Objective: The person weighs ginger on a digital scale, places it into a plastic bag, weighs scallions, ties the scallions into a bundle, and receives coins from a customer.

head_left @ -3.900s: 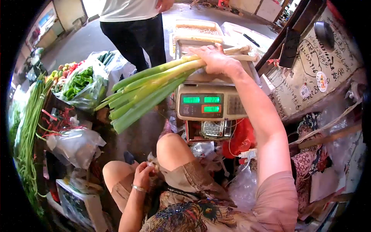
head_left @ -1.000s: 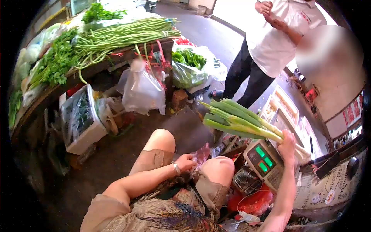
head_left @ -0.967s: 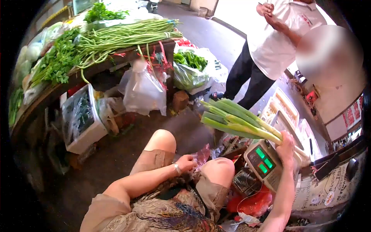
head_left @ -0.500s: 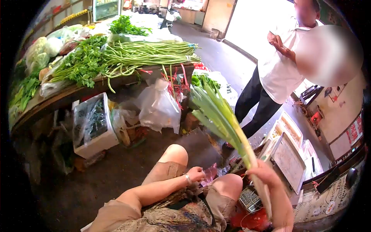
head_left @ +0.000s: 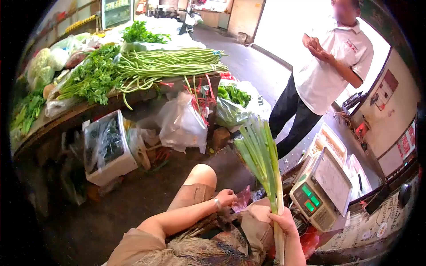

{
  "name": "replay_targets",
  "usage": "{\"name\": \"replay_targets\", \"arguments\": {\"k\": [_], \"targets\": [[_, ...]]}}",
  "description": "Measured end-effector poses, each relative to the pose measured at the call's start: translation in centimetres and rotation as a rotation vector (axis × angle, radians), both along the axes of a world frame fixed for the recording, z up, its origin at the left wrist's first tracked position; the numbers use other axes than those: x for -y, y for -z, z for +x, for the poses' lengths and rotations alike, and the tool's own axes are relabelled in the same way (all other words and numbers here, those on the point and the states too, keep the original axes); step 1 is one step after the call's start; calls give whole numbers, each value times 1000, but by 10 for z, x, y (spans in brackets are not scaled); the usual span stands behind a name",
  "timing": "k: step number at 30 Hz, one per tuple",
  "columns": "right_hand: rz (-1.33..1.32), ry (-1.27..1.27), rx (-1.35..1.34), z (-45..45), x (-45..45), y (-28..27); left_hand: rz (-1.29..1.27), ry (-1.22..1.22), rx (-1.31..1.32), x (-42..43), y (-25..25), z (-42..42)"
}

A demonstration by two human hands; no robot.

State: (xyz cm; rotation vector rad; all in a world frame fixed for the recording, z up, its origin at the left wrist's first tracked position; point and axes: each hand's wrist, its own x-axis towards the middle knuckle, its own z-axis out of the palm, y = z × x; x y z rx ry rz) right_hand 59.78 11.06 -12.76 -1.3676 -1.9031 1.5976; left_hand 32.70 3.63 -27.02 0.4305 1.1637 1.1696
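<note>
The long, leafy green onions (head_left: 262, 162) shaded from deep green leaves to pale yellowish-white stalks. At four o'clock, the boxy cream plastic scale (head_left: 324, 218) showed green displays, one bordered in orange. At eleven o'clock, slender string beans (head_left: 171, 62) were light green. At two o'clock, a white collared fabric shirt (head_left: 330, 66) bore small red chest markings, above plain black cloth trousers (head_left: 293, 115).

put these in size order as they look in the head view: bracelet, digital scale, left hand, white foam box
1. digital scale and white foam box: look alike, too close to rank
2. left hand
3. bracelet
</note>
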Motion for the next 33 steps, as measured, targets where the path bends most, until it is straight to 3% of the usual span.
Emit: {"name": "replay_targets", "arguments": {"k": [3, 8, 9, 11, 14, 24, 26, 29, 33], "targets": [[-62, 54, -113, -2, 10, -5, 37, 36, -153, 5, -14, -1], [15, 115, -131, 1, 14, 10, 105, 162, 63, -5, 29, -5], [50, 147, -143, 0, 16, 11, 103, 163, 62, -1, 18, -4], [29, 153, -144, -2, 18, 10, 21, 116, -185, 10, -27, 1], [46, 145, -119, -2, 18, 15, 31, 141, -286, 14, -39, 2], [296, 32, 41, -24, 30, -19, 30, 56, -188, 11, -23, 0], [276, 33, 63, -22, 28, -17, 216, 139, -393, 13, -24, -5], [229, 50, 28, -21, 26, -13, 66, 59, -196, 17, -45, -2], [137, 104, -32, -18, 26, -10, 57, 85, -237, 20, -56, -4]]}}
